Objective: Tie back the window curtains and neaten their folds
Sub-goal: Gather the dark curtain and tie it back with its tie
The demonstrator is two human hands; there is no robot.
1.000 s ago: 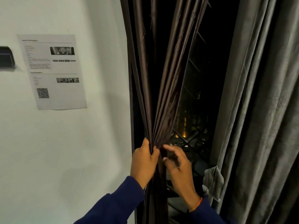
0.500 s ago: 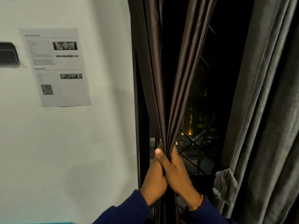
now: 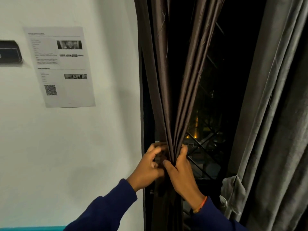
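The dark brown curtain (image 3: 176, 97) hangs at the window's left side, its folds drawn together into a narrow bundle at hand height. My right hand (image 3: 181, 170) grips that bundle from the right, thumb across the front. Just left of it, my left hand (image 3: 148, 167) has its fingers curled round the bundle's left edge, with the fingertips hidden behind the folds. A grey curtain (image 3: 276, 114) hangs loose on the right, and a grey fabric tie-back (image 3: 232, 189) dangles at its inner edge.
The dark window (image 3: 216, 97) with a diagonal grille (image 3: 200, 150) shows between the curtains. On the white wall to the left are a printed paper sheet (image 3: 60, 67) and a dark plaque (image 3: 10, 54). A teal strip (image 3: 31, 228) runs along the bottom left.
Both hands squeezed the brown folds into a tighter bundle. My left hand has since shifted a little left to the bundle's edge, while my right hand keeps its grip.
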